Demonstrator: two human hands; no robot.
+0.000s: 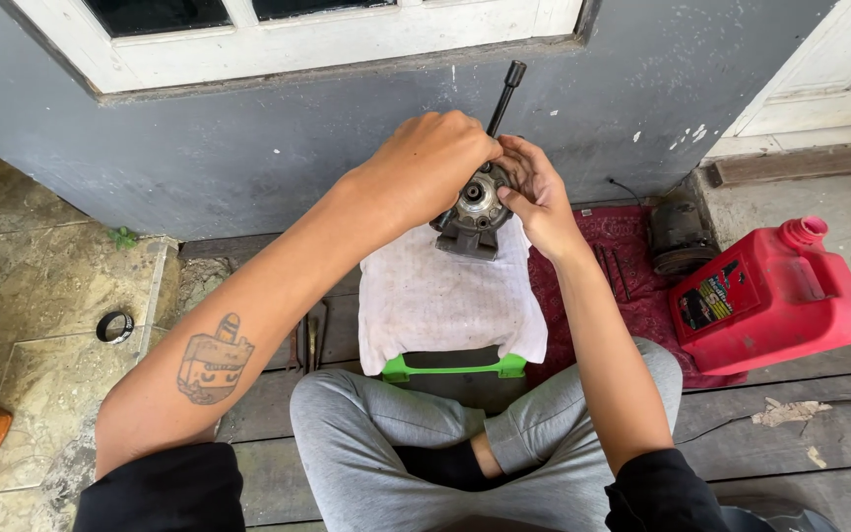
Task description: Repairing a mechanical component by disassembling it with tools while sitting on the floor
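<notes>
Round grey metal compressor (477, 212) stands upright on white cloth (445, 296).

you sit facing a dark grey painted wall (248, 148), scuffed and flecked with white chips. above it runs a white wooden window frame (278, 44) with dark panes. at the upper right stands a white panelled door (829, 69) over a worn wooden sill (800, 163). under you the floor is weathered grey planks (819, 443); to your left it changes to mottled stone tiles (32, 296). daylight falls evenly, brighter on the right side, with soft shadows.
</notes>
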